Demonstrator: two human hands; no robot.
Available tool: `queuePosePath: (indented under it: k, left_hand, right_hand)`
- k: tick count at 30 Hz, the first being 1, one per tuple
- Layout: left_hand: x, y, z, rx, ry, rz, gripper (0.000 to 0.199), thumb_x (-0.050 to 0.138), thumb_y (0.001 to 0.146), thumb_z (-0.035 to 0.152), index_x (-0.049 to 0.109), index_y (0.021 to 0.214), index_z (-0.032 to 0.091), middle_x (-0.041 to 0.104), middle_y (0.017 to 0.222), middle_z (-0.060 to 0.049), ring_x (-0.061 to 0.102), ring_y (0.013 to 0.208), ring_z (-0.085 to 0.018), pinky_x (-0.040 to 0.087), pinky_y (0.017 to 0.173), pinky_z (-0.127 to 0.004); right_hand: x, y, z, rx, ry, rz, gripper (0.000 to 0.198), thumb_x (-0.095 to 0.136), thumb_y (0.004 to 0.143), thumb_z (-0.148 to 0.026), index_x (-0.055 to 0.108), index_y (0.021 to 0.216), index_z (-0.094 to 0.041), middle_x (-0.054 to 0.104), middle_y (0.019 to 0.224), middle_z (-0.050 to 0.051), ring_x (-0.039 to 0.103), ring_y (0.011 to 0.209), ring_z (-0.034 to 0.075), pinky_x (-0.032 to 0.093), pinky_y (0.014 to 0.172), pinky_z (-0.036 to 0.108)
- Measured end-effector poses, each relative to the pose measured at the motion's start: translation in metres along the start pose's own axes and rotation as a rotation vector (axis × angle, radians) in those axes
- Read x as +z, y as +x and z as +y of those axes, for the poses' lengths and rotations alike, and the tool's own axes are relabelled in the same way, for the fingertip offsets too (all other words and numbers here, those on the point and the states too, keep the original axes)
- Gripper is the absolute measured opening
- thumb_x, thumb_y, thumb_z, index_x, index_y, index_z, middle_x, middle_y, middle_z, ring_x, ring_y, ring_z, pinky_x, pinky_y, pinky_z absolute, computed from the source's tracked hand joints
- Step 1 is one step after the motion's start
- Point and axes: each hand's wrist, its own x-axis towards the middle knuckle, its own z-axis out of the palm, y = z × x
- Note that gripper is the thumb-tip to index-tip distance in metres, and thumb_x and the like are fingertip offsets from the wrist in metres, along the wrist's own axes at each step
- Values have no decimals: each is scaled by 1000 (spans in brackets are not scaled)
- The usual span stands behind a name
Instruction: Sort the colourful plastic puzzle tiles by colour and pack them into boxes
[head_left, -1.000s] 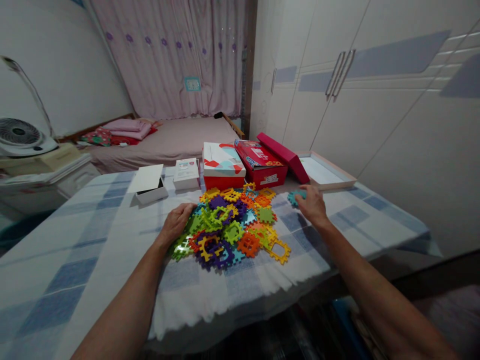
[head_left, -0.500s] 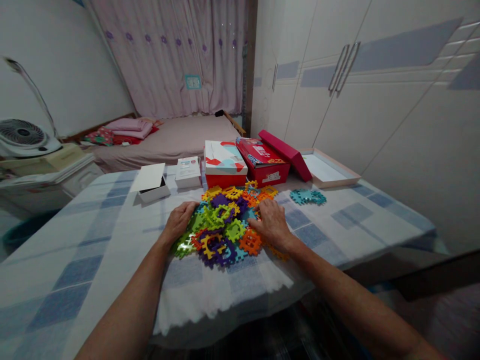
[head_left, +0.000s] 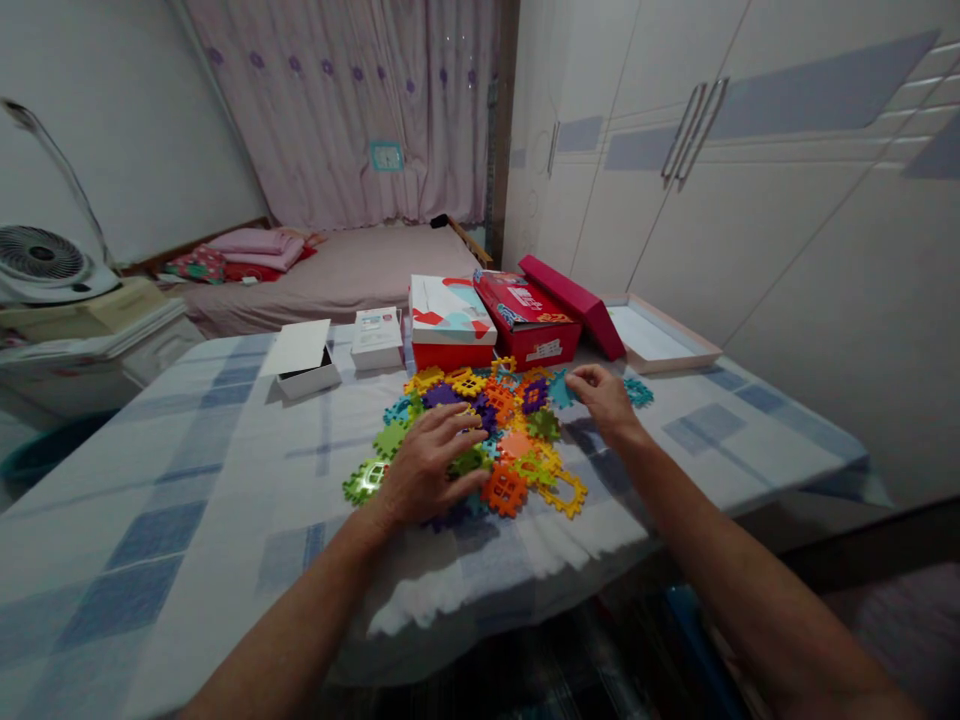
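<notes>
A heap of colourful notched plastic building pieces lies on the checked tablecloth in front of me. Over its left and middle part spreads my left hand, palm down with fingers apart, hiding several pieces beneath it. Just past the heap's right edge, my right hand pinches a teal building piece between thumb and fingertips. To the right of that hand shows the end of a group of teal pieces, partly covered by the hand. An orange window-shaped piece and a yellow ring-like piece lie at the near side.
Behind the heap stand a white-and-red box, a red box with a red lid leaning on it, and a shallow tray-like lid. Two small white boxes, one partly open, one closed, stand left.
My left hand has moved right from the heap's left side onto its middle. My right hand has left the heap, going right and up, with a teal piece in its fingers.
</notes>
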Motion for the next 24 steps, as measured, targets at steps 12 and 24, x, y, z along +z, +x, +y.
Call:
queuePosePath:
  k: [12,24]
  left_hand:
    - [10,-2,-4,-118,-92,1,30,59,82,32,63,109,19,66,106,-10,59,101,-22,47,91,-40]
    - [-2,-8,-30,-588,-174,420,34,42,88,38,62,108,20,64,109,-6,57,106,-19,43,97,-35]
  right_hand:
    - [-6,13,4,228,193,-53,29,64,59,-42,55,76,-19,56,68,-3,53,61,12,48,57,26]
    - [-27,7,18,-546,-758,-280,47,54,73,-25,58,118,-13,61,118,14,52,112,27,38,98,41]
